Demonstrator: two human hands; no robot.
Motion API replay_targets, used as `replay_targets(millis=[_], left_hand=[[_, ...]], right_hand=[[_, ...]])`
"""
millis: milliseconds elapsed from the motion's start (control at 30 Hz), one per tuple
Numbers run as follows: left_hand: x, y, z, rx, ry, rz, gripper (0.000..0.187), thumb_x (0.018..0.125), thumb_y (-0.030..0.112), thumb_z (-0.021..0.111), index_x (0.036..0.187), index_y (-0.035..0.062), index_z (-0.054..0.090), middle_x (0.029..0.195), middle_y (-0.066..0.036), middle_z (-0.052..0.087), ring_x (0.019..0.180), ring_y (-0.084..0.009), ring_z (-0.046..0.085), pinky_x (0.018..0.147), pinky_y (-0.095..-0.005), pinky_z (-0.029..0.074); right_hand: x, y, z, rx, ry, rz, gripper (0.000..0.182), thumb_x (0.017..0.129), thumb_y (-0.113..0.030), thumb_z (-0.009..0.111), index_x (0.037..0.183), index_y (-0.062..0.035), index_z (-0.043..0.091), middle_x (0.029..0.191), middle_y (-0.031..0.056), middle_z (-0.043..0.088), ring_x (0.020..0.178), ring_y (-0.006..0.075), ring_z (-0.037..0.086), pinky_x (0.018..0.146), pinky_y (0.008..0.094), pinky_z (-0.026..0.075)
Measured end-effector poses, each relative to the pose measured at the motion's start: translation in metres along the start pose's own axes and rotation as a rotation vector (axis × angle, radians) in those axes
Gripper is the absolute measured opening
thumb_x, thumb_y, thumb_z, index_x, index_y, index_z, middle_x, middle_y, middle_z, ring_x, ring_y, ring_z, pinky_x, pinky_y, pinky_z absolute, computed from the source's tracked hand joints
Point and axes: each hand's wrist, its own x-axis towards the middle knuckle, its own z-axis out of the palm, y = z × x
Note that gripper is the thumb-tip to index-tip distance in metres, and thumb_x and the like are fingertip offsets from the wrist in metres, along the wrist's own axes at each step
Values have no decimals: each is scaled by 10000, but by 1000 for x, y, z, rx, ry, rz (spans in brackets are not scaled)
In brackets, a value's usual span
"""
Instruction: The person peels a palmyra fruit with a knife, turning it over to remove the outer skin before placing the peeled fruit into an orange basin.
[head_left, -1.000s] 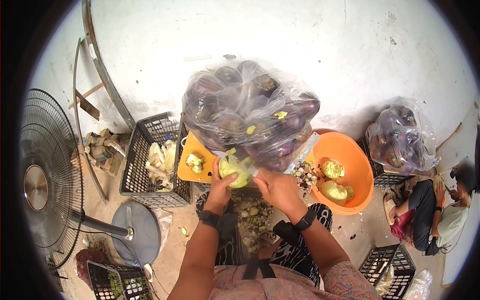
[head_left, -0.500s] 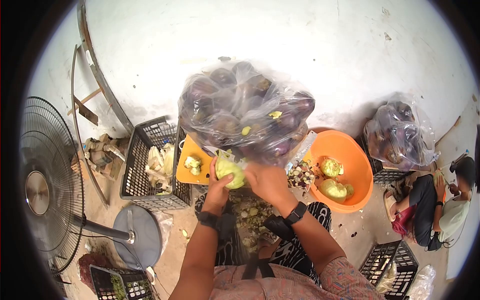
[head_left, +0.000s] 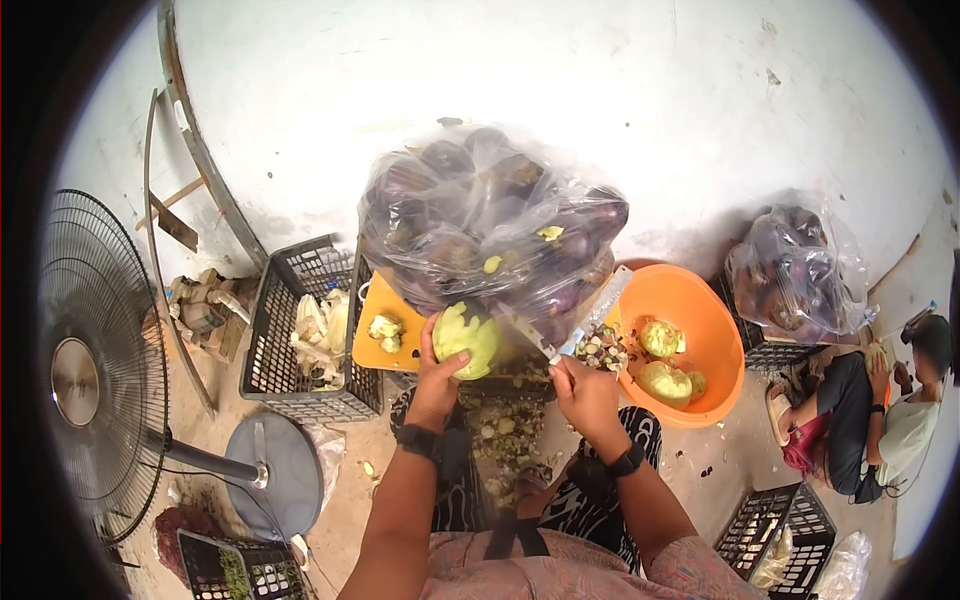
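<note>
My left hand [head_left: 435,378] is wrapped round a pale green, mostly peeled round eggplant [head_left: 468,342], thumb across its near side. My right hand [head_left: 590,398] is closed on the handle of a knife [head_left: 533,338]; its blade points up and left, apart from the eggplant. Just beyond both hands lies a big clear plastic bag [head_left: 480,215] full of dark purple round eggplants. Dark and pale trimmings [head_left: 505,430] cover the floor between my legs.
A yellow board [head_left: 376,350] with pale pieces and a black crate [head_left: 300,390] are on the left, beside a fan [head_left: 80,385]. An orange basin [head_left: 715,375] holds peeled pieces on the right. Another person [head_left: 890,410] sits far right near a second bag [head_left: 795,265].
My right hand has moved away from the eggplant, right and slightly down, and the knife shows clearly now. My left hand keeps its hold, with more of the eggplant in view.
</note>
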Motion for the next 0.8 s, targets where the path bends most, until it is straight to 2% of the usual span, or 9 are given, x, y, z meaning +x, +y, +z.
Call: replay_targets(millis=[67, 100, 200, 667, 733, 800], left_hand=[[-2, 1, 0, 14, -1, 1, 836, 739, -78, 670, 1462, 106, 294, 1345, -110, 502, 1217, -258, 524, 1035, -381, 435], [-3, 2, 3, 30, -9, 0, 840, 737, -81, 672, 1463, 106, 293, 1346, -109, 501, 1216, -257, 524, 1034, -378, 436], [-5, 5, 7, 33, 6, -3, 841, 732, -87, 673, 1460, 107, 301, 1337, -103, 503, 1208, -247, 526, 1026, -372, 439], [-5, 6, 8, 98, -6, 18, 858, 725, -78, 686, 1464, 116, 297, 1313, -94, 504, 1191, -234, 525, 1003, -363, 452], [-5, 5, 6, 97, -6, 12, 860, 725, -72, 691, 1465, 119, 296, 1314, -94, 503, 1191, -235, 526, 1003, -363, 451], [-4, 4, 5, 102, -21, 22, 863, 725, -68, 694, 1467, 125, 296, 1316, -94, 501, 1190, -236, 527, 1003, -363, 452]], right_hand=[[-4, -12, -8, 72, -9, -53, 140, 902, -254, 629, 900, -115, 646, 645, 122, 599, 567, 318, 593, 512, 404, 437], [-4, -15, -9, 57, 6, -171, 134, 897, -239, 642, 905, -106, 632, 638, 110, 586, 566, 304, 592, 506, 395, 435], [-1, -30, -10, -5, -2, -260, 138, 897, -241, 644, 926, -107, 625, 645, 97, 584, 562, 295, 588, 502, 396, 434], [10, -36, -9, -149, -44, -265, 177, 888, -292, 655, 949, -127, 630, 640, 96, 591, 522, 300, 585, 472, 409, 437], [12, -37, -11, -181, -81, -266, 242, 869, -278, 673, 1034, -102, 665, 649, 98, 627, 538, 311, 610, 483, 400, 457], [12, -36, -11, -176, -84, -263, 238, 869, -280, 672, 1029, -103, 663, 641, 97, 622, 535, 312, 608, 481, 404, 454]])
